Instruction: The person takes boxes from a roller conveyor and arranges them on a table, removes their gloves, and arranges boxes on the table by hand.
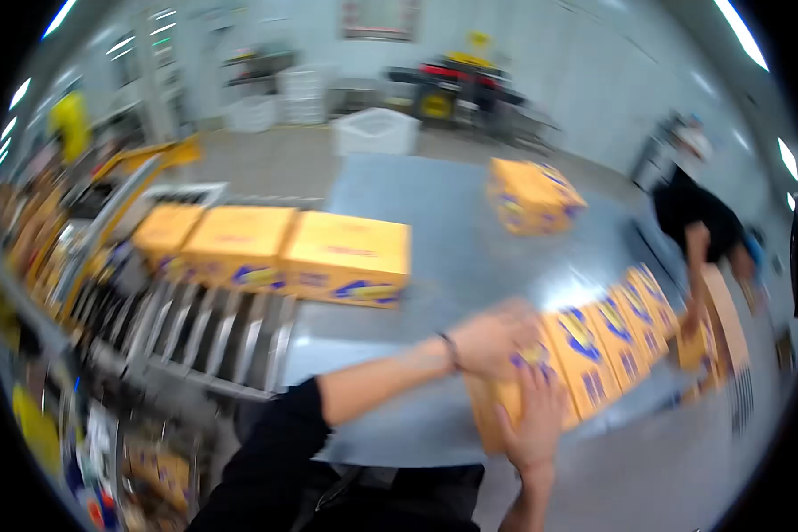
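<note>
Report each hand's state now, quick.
Left hand: on the row's nearest orange box; blurred, so its grip cannot be told.
Right hand: open, fingers spread against that same box.

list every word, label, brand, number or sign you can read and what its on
Nothing can be read.
Right-hand row of yellow-orange cardboard boxes: blue-purple print, too blurred.
Lone yellow-orange cardboard box: print too blurred.
Three yellow-orange cardboard boxes at left: top and side print, too blurred.
Tall brown cardboard piece: dark stripes, possibly a barcode; no digits legible.
</note>
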Tool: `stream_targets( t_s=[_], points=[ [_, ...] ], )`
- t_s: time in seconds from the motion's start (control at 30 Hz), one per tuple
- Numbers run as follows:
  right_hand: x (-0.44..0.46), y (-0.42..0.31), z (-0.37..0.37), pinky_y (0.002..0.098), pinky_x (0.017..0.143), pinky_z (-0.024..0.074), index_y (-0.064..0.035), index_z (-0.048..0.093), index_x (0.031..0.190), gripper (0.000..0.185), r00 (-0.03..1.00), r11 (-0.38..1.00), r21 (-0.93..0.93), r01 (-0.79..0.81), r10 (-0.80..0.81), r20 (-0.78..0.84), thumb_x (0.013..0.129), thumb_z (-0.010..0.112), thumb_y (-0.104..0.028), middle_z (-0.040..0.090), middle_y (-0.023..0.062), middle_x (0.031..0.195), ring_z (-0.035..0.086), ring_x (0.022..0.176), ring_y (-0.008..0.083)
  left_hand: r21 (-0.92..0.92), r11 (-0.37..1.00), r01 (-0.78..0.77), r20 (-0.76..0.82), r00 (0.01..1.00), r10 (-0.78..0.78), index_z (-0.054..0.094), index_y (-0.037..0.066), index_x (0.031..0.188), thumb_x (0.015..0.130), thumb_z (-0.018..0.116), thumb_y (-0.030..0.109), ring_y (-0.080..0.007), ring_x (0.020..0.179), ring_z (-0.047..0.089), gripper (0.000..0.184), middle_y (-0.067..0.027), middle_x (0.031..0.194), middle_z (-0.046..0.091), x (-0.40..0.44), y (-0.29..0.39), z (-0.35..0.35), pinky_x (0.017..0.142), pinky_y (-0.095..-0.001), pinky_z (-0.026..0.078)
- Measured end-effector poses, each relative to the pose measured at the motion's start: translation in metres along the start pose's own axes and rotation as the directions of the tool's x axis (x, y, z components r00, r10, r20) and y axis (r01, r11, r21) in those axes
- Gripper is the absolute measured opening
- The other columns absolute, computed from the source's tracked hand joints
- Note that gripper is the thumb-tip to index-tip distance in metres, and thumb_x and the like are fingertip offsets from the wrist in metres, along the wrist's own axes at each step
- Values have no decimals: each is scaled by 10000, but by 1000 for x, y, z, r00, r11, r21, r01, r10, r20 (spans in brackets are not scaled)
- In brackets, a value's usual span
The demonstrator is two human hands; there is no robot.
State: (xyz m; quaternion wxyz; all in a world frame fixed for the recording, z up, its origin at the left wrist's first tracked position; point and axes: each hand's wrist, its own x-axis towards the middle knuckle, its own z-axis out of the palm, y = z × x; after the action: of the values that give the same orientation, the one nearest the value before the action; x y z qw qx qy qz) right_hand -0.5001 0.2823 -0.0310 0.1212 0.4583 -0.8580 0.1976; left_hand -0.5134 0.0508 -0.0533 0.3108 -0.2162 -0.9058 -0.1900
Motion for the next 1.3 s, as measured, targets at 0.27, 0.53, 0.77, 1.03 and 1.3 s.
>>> stream_targets(
  t_s=[0.27,0.53,0.77,1.03,1.3],
  points=[
    [3,19,10,626,1224,187,-126,588,1444,568,991,993,-47,-110,106,-87,986,588,-462,516,138,1521,395,1468,356,735,345,583,101,409,-907,539,30,1458,1033,540,461,-408,1390,496,606,-203,1464,574,-111,-189,-181,1177,-483,375],
    [14,18,9,617,1216,191,-124,575,1454,584,994,995,-44,-91,89,-57,1004,564,-497,509,145,1526,377,1473,357,582,554,596,-122,737,-665,651,-22,1266,982,601,369,-460,1254,564,486,-277,1272,636,-162,46,-196,1092,-526,402],
    [14,22,7,626,1218,166,-99,563,1456,622,998,997,-48,-53,51,-45,1037,491,-553,484,179,1542,363,1476,383,304,886,350,284,854,-435,422,11,1560,1026,517,491,-431,1510,341,725,-230,1610,415,-157,108,-174,1261,-568,196],
    [-7,19,-15,595,1227,180,-62,503,1479,602,1000,931,364,-26,25,7,1049,533,-482,434,199,1547,328,1504,389,81,992,99,308,944,-119,674,98,1344,865,627,311,-323,1415,518,526,-98,1440,621,-59,84,-64,1197,-554,328],
    [-5,7,-6,591,1216,222,-48,427,1524,801,999,994,110,-24,29,-39,927,693,-510,393,221,1586,322,1509,396,169,986,5,137,990,-29,671,70,1311,904,614,211,-288,1441,463,434,-118,1459,569,12,53,8,1220,-603,250]
  ],
)
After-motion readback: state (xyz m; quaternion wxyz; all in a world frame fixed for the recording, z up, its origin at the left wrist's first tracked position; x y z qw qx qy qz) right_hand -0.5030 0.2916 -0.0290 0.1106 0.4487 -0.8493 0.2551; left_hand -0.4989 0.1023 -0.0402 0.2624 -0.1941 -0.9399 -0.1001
